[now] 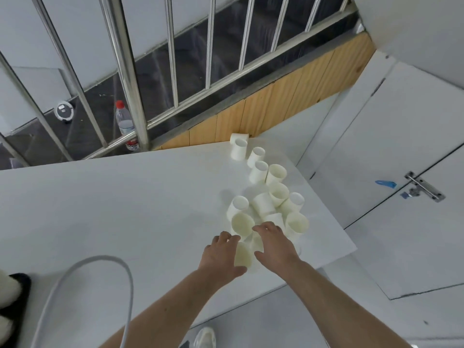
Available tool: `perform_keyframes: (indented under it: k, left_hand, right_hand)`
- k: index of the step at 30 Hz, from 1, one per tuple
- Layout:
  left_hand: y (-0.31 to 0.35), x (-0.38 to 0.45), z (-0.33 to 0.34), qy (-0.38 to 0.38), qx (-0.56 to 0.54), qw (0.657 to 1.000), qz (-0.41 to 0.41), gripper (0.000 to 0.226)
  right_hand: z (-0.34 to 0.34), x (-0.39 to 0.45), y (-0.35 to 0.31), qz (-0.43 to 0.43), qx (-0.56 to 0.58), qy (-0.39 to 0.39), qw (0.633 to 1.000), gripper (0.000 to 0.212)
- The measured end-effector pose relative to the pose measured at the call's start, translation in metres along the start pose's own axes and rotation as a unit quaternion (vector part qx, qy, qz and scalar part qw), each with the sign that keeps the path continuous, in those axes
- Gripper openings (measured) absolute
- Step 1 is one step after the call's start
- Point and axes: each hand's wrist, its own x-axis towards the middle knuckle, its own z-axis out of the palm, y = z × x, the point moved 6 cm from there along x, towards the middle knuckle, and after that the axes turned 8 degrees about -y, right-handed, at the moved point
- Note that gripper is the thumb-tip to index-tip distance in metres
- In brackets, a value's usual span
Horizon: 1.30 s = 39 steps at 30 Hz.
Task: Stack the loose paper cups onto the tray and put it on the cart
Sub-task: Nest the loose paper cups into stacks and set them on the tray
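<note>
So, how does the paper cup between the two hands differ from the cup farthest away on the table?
The near cup looks cream and sits between the left hand and right hand; the far cup looks whiter and nobody touches it. The near cup is partly covered; the far cup shows fully. Both are plain paper cups on the white table.

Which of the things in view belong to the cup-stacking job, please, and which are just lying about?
Part of the job:
- loose paper cups on the white table
- cup between the left hand and right hand

Just lying about:
- water bottle behind the metal railing
- grey cable
- round white device on the dark floor

No tray or cart shows.
</note>
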Motion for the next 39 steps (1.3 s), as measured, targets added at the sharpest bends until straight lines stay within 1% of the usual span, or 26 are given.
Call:
perform_keyframes:
  k: [5, 8, 19, 21, 24, 27, 33, 39]
  left_hand:
    - [0.008, 0.011, 0.011, -0.018, 0.006, 1.0, -0.01, 0.078]
    - [0.011, 0.012, 0.017, -0.022, 0.016, 0.999, -0.02, 0.079]
    - [0.003, 0.007, 0.011, 0.025, 0.0, 0.999, -0.043, 0.071]
    - [0.002, 0.008, 0.008, 0.033, -0.008, 0.998, -0.043, 0.071]
    - [0.003, 0.01, 0.007, 0.043, -0.017, 0.998, -0.039, 0.071]
    - [0.006, 0.012, 0.008, 0.043, -0.016, 0.999, -0.026, 0.07]
    - [0.007, 0.014, 0.008, 0.04, -0.018, 0.999, -0.006, 0.069]
    - [0.003, -0.007, -0.005, 0.07, -0.022, 0.997, -0.004, 0.07]
  right_hand:
    - [0.003, 0.014, 0.012, 0.003, -0.023, -0.01, 1.0, 0.068]
    - [0.009, 0.017, 0.019, 0.008, -0.039, -0.012, 0.999, 0.066]
    - [0.013, 0.023, 0.017, -0.015, -0.026, -0.011, 0.999, 0.053]
    - [0.013, 0.022, 0.016, -0.014, -0.019, -0.009, 1.0, 0.054]
    - [0.012, 0.018, 0.02, -0.01, -0.003, -0.005, 1.0, 0.063]
    - [0.012, 0.014, 0.024, 0.005, 0.01, -0.003, 1.0, 0.066]
    - [0.008, 0.004, 0.025, 0.029, 0.031, 0.001, 0.999, 0.066]
    - [-0.001, -0.012, 0.011, 0.024, 0.027, 0.025, 0.999, 0.063]
